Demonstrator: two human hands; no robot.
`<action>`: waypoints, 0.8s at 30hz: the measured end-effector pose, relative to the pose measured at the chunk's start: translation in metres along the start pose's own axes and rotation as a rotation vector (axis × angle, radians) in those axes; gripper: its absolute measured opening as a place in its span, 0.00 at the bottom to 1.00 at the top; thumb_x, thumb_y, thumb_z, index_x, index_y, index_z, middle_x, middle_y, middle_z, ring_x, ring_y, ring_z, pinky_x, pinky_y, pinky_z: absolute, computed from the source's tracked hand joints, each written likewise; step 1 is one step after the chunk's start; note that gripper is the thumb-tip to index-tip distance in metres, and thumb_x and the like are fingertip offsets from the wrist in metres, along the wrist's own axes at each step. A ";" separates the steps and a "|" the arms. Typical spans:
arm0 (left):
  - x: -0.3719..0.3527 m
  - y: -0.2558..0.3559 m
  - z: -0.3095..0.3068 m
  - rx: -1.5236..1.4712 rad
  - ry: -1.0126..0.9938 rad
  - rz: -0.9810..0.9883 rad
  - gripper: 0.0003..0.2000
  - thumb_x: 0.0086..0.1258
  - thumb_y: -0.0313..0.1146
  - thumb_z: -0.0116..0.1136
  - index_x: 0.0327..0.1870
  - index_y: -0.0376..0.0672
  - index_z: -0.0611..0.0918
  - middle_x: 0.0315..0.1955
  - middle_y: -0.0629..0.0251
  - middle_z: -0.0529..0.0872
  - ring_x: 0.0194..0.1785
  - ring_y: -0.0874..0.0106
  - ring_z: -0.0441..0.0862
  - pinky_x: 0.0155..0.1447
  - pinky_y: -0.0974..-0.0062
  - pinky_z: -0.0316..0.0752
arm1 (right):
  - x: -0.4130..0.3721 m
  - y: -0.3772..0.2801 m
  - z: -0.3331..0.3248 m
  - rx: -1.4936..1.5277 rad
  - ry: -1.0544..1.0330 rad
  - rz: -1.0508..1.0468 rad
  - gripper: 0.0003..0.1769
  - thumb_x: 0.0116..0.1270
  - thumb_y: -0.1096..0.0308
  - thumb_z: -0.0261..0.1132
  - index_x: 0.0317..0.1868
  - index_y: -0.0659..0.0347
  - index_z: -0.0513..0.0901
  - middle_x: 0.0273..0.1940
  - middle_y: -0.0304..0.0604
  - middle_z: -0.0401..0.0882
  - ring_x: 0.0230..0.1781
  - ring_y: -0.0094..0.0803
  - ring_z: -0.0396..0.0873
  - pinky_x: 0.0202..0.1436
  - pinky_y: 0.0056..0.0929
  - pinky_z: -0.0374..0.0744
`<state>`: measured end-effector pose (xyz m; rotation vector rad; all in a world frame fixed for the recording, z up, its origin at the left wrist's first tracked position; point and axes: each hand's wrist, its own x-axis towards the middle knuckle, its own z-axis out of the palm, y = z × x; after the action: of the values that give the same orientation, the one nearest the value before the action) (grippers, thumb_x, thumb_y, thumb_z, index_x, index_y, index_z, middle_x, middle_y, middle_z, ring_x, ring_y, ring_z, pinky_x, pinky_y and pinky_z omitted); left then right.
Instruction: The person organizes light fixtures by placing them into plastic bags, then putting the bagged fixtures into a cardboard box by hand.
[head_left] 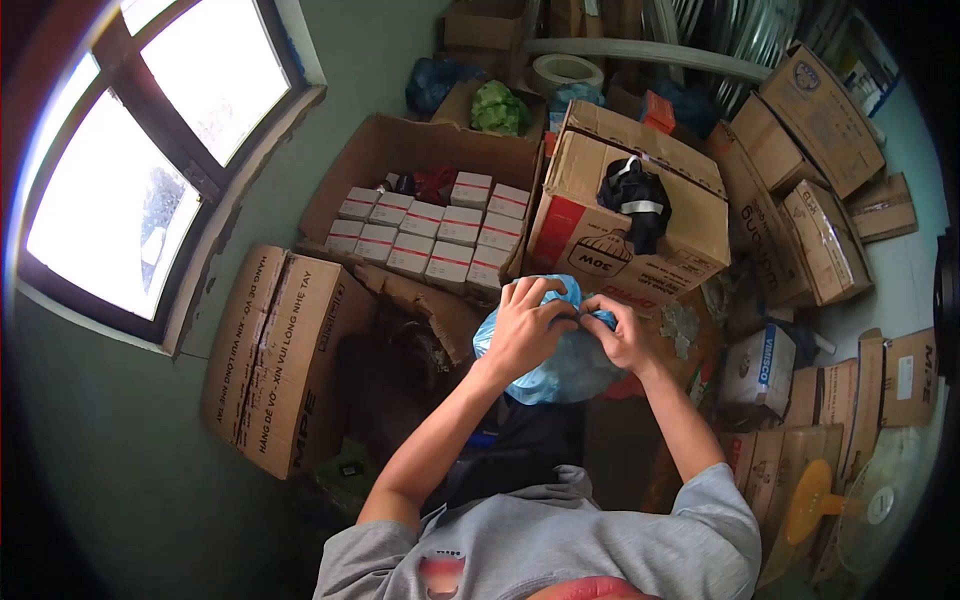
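A blue plastic bag (565,376), bulging and partly see-through, is in front of my body. Its contents cannot be made out. The fingers of my left hand (527,328) are curled closed on the gathered top of the bag. Close beside it, my right hand (622,336) pinches another bit of the bag's top between thumb and fingers. The two sets of fingertips almost meet, and the plastic between them is largely covered.
Ahead on the left, an open carton (400,140) holds several small white boxes (450,263). A large carton (570,200) carries a black cloth-like item (637,200). A taped carton (270,365) stands below the window. Stacked cartons (830,120) and a fan (870,500) are on the right.
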<state>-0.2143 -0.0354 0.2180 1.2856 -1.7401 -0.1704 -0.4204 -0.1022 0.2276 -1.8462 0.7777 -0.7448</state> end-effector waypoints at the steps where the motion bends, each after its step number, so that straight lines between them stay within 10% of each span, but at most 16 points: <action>1: 0.000 0.001 -0.002 0.004 0.007 0.000 0.11 0.58 0.35 0.78 0.41 0.48 0.91 0.54 0.71 0.85 0.63 0.62 0.78 0.65 0.59 0.69 | 0.000 -0.006 -0.005 0.083 -0.050 0.093 0.08 0.77 0.71 0.67 0.50 0.66 0.85 0.39 0.34 0.83 0.38 0.23 0.75 0.42 0.26 0.73; 11: 0.000 0.000 0.016 0.080 0.129 0.080 0.12 0.54 0.38 0.80 0.38 0.53 0.90 0.41 0.76 0.84 0.49 0.68 0.80 0.59 0.62 0.67 | 0.009 0.000 -0.038 0.681 -0.265 0.579 0.07 0.78 0.67 0.67 0.47 0.60 0.87 0.31 0.26 0.73 0.30 0.15 0.65 0.35 0.20 0.61; 15: -0.011 -0.004 0.038 0.017 0.046 -0.116 0.06 0.64 0.32 0.73 0.42 0.48 0.92 0.39 0.74 0.89 0.47 0.68 0.81 0.56 0.64 0.67 | 0.017 0.020 -0.025 -0.155 -0.121 -0.003 0.05 0.78 0.72 0.67 0.47 0.64 0.86 0.38 0.37 0.87 0.37 0.26 0.82 0.44 0.27 0.78; 24: -0.020 -0.007 0.037 -0.063 0.010 -0.227 0.07 0.66 0.29 0.74 0.44 0.46 0.92 0.39 0.71 0.89 0.49 0.65 0.79 0.58 0.63 0.64 | 0.004 -0.005 -0.004 -0.490 0.040 -0.184 0.06 0.74 0.70 0.71 0.45 0.64 0.87 0.36 0.52 0.89 0.35 0.40 0.89 0.40 0.34 0.80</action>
<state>-0.2360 -0.0366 0.1813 1.4323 -1.5654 -0.3460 -0.4202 -0.1060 0.2344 -2.3746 0.8797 -0.7539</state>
